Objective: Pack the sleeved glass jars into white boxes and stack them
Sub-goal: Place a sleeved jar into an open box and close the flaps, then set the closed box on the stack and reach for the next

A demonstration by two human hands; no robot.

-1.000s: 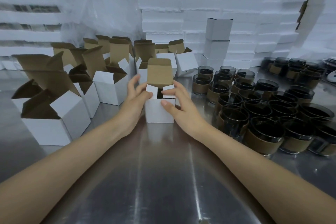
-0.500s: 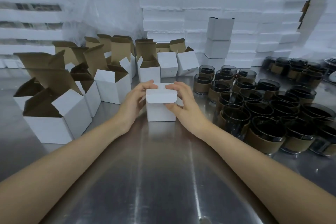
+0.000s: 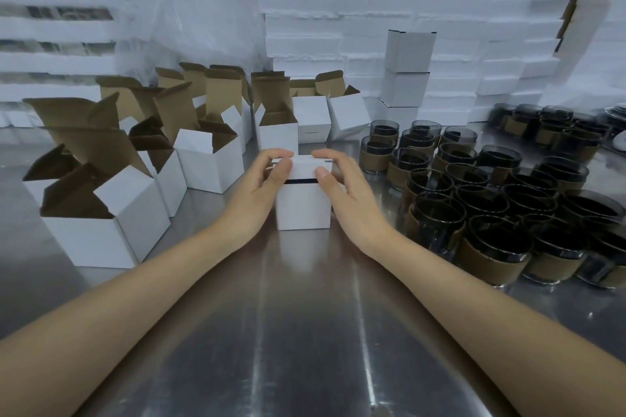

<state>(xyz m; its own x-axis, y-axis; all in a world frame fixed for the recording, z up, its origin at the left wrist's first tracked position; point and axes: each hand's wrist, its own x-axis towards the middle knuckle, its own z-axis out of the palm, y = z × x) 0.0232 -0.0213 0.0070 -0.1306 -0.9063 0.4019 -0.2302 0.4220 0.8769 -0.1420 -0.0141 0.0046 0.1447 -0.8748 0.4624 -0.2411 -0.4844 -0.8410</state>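
Brushed steel worktop (image 3: 305,332) gleaming under the lights, with walls of stacked white slabs (image 3: 338,10) closing in the room behind. On the left stands a crowd of open white cardboard boxes with brown insides (image 3: 210,162). On the right is a dense cluster of dark glass jars in brown paper sleeves (image 3: 474,196), and behind them a three-high stack of closed white boxes (image 3: 404,78). Dead centre on the worktop sits the small white cardboard box (image 3: 303,206), between the two hands. The left hand (image 3: 257,193) and the right hand (image 3: 349,193) each curl over a top corner of its lid, fingers on top and thumbs pinching the front edge. A dark slit shows under the lid.
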